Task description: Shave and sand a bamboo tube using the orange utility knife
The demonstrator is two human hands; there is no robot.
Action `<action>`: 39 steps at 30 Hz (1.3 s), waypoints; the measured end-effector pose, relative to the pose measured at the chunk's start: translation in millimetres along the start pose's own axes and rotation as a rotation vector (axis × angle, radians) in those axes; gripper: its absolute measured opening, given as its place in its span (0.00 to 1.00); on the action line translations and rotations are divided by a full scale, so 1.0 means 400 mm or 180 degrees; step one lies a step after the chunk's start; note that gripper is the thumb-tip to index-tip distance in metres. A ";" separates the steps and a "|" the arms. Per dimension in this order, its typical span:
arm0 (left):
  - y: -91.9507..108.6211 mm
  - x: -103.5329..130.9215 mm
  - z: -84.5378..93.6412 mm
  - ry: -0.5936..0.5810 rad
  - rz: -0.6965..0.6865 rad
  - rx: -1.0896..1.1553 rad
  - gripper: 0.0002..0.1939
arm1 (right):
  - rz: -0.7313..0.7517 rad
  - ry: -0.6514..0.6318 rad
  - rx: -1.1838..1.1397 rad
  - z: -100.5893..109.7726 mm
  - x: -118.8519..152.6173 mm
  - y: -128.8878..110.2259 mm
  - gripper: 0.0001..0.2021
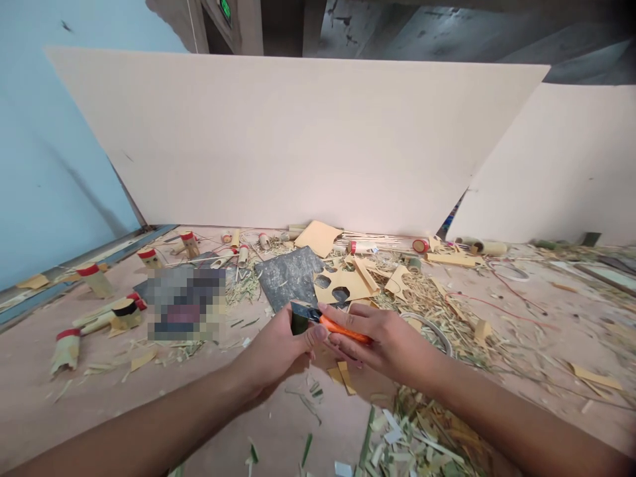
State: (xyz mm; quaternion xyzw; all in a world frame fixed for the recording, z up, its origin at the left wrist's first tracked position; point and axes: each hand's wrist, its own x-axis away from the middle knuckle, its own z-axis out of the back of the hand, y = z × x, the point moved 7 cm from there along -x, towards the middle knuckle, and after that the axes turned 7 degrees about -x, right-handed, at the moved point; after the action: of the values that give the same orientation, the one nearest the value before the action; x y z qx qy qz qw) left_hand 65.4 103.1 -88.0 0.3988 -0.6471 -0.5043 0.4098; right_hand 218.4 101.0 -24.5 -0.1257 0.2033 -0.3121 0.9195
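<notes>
My right hand [375, 331] is closed around an orange utility knife [342, 327], its dark blade pointing left. The fingers of my left hand [281, 344] are wrapped round a short dark green piece that looks like bamboo [299, 324]. The blade lies across the top of this piece, and my left thumb is close to the knife's front end. Part of the green piece is hidden by my fingers. Just beyond my hands are a dark grey sheet [288, 273] and a yellow sheet with round holes cut in it [355, 277].
Bamboo tubes with red tops [94, 281] stand at the left, near a blurred patch [186, 305]. Shavings [422, 437] and scraps litter the worktop. A white ring [440, 334] lies beside my right wrist. A large pale board [298, 146] stands behind.
</notes>
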 end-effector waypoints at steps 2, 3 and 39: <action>0.000 0.001 -0.002 0.0007 -0.0051 0.0022 0.31 | 0.0039 -0.0085 0.0061 -0.005 0.002 -0.005 0.25; 0.001 0.001 -0.001 0.0023 -0.0102 -0.0035 0.31 | 0.0039 -0.0107 0.0107 -0.007 0.003 -0.009 0.25; 0.000 -0.016 0.021 0.0267 -0.0168 -0.1019 0.29 | -0.0176 0.0006 0.0374 -0.006 0.006 -0.021 0.24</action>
State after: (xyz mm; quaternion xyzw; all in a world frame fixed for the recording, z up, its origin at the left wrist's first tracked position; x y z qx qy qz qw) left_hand 60.1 111.9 -90.0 0.3660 -0.5301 -0.5944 0.4814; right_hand 214.5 92.7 -24.1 -0.0768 0.1819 -0.3489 0.9161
